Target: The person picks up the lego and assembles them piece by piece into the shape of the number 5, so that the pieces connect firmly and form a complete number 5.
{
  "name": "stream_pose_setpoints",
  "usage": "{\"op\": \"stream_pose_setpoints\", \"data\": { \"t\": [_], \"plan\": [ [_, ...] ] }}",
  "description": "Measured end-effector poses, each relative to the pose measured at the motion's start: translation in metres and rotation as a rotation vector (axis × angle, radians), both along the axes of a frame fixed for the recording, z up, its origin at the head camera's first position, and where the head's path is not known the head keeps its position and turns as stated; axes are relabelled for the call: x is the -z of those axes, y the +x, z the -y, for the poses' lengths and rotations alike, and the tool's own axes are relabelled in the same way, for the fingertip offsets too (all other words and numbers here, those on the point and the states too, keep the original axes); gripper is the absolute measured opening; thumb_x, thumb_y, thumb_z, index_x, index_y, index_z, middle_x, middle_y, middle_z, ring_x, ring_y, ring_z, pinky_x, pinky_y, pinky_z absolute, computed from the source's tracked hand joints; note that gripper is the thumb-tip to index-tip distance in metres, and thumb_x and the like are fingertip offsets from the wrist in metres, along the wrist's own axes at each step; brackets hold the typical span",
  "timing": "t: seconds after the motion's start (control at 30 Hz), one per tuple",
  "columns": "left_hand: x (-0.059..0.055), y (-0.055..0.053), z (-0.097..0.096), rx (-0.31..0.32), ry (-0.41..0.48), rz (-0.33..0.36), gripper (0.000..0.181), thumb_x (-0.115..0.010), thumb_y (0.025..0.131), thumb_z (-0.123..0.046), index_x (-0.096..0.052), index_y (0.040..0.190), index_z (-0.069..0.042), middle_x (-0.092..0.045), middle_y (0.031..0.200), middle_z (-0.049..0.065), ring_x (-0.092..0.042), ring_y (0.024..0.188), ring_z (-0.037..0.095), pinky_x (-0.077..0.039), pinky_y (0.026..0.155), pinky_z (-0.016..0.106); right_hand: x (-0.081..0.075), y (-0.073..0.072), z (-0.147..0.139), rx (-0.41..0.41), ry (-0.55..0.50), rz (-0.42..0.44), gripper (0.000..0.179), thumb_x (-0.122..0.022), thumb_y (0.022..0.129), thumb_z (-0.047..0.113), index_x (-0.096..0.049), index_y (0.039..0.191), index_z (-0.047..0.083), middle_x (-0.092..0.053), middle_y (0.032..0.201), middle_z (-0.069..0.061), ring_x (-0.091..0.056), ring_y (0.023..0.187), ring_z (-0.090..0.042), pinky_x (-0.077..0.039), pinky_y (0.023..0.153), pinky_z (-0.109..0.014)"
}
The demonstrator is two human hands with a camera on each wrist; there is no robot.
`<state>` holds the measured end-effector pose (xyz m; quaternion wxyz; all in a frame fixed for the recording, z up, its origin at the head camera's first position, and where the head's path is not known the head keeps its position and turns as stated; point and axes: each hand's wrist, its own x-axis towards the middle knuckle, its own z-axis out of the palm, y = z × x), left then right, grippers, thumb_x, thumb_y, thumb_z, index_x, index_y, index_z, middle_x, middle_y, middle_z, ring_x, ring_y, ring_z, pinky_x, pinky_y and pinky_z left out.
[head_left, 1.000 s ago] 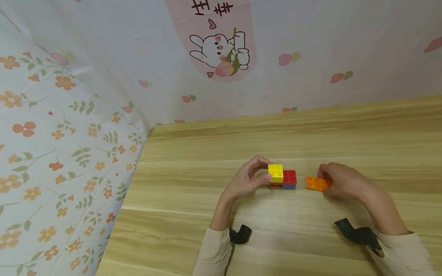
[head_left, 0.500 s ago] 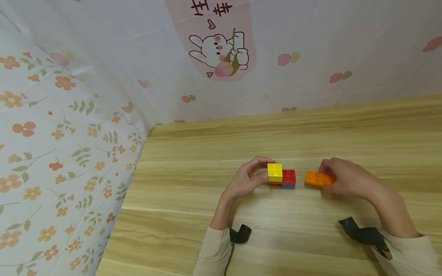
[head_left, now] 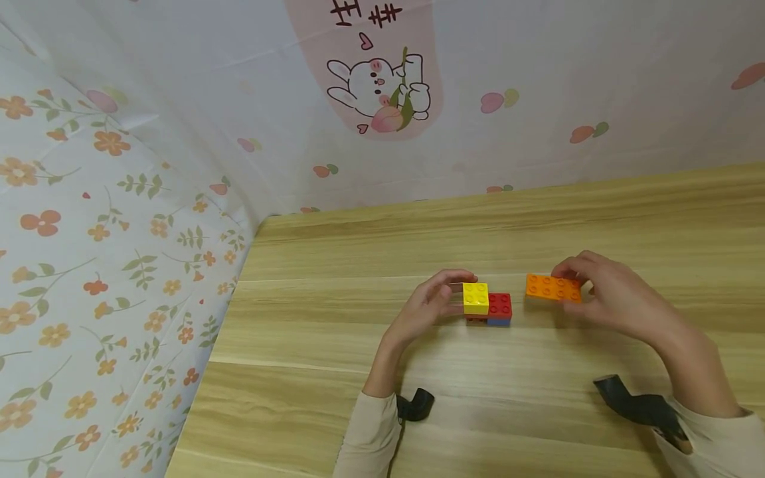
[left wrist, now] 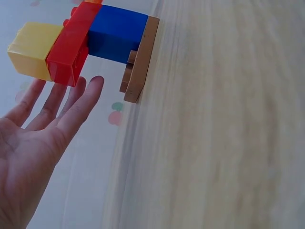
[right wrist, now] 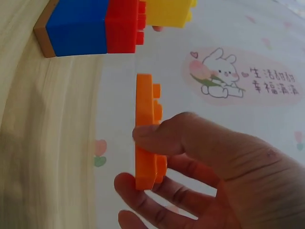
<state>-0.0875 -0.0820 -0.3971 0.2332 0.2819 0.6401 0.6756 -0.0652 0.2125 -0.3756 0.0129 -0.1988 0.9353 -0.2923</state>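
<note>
A stack of toy building bricks stands on the table: a brown plate [left wrist: 143, 62] at the bottom, a blue brick [left wrist: 118, 33], a red brick [head_left: 500, 304] and a yellow brick [head_left: 475, 298] on top at the left. My left hand [head_left: 423, 311] is beside the stack's left side, fingers extended and thumb off the bricks; in the left wrist view its fingertips are right by the red and yellow bricks. My right hand [head_left: 621, 299] pinches a flat orange brick [head_left: 552, 287] by its right part, studs up, to the right of the stack. Its lower fingers spread loosely below the brick.
The wood-grain table [head_left: 311, 332] extends around the stack. Behind it hangs a white printed cloth [head_left: 538, 53] with a rabbit picture, and a floral cloth [head_left: 89, 299] lines the left side. Dark straps [head_left: 636, 406] stick out by the sleeves.
The right hand has lifted the orange brick off the table and carried it slightly away from the body. The left thumb has come off the yellow brick; the stack has stayed in place.
</note>
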Motion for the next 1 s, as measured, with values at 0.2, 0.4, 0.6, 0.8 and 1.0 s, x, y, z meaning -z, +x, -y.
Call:
{"op": "stream_pose_setpoints", "data": {
  "t": [0.2,0.4,0.6,0.8,1.0],
  "plan": [
    [0.001,0.000,0.000,0.009,0.016,-0.025,0.072,-0.041,0.094,-0.049,-0.035,0.132,0.012,-0.037,0.134,0.030,-0.041,0.125,0.024,-0.043,0.093,0.045,-0.003,0.004,0.000,-0.003,-0.013,-0.110,0.039,-0.080,0.064,0.004,-0.065,0.099,0.005,-0.056,0.091,0.002,-0.052,0.078,-0.015,-0.048,0.062,-0.033],
    [-0.001,0.000,-0.001,0.006,-0.006,-0.030,0.078,-0.042,0.091,-0.055,-0.037,0.132,0.011,-0.038,0.134,0.029,-0.041,0.126,0.023,-0.046,0.089,0.044,-0.009,0.006,0.004,0.028,-0.035,-0.195,0.039,-0.081,0.063,0.004,-0.067,0.100,0.005,-0.057,0.093,0.000,-0.050,0.075,-0.013,-0.049,0.062,-0.030],
    [0.000,0.000,-0.002,-0.001,-0.008,-0.052,0.049,-0.042,0.100,-0.029,-0.039,0.131,0.010,-0.040,0.133,0.028,-0.043,0.123,0.023,-0.048,0.087,0.040,-0.014,0.006,0.007,0.052,-0.093,-0.274,0.043,-0.082,0.062,0.004,-0.067,0.103,0.005,-0.058,0.096,-0.003,-0.054,0.073,-0.018,-0.043,0.061,-0.016],
    [0.001,0.002,-0.002,-0.010,0.006,-0.058,0.059,-0.050,0.096,-0.036,-0.040,0.130,0.010,-0.043,0.131,0.027,-0.050,0.114,0.021,-0.048,0.085,0.047,-0.017,0.007,0.011,0.052,-0.102,-0.276,0.048,-0.082,0.063,0.006,-0.066,0.108,0.003,-0.059,0.096,-0.004,-0.056,0.073,-0.020,-0.043,0.061,-0.014],
    [0.000,0.002,-0.002,0.001,0.024,-0.045,0.068,-0.051,0.093,-0.044,-0.038,0.130,0.012,-0.042,0.131,0.029,-0.052,0.109,0.016,-0.045,0.084,0.058,-0.018,0.008,0.017,0.050,-0.124,-0.302,0.053,-0.083,0.064,0.007,-0.064,0.114,0.005,-0.059,0.094,0.000,-0.055,0.073,-0.015,-0.042,0.064,-0.013]
  ]
}}
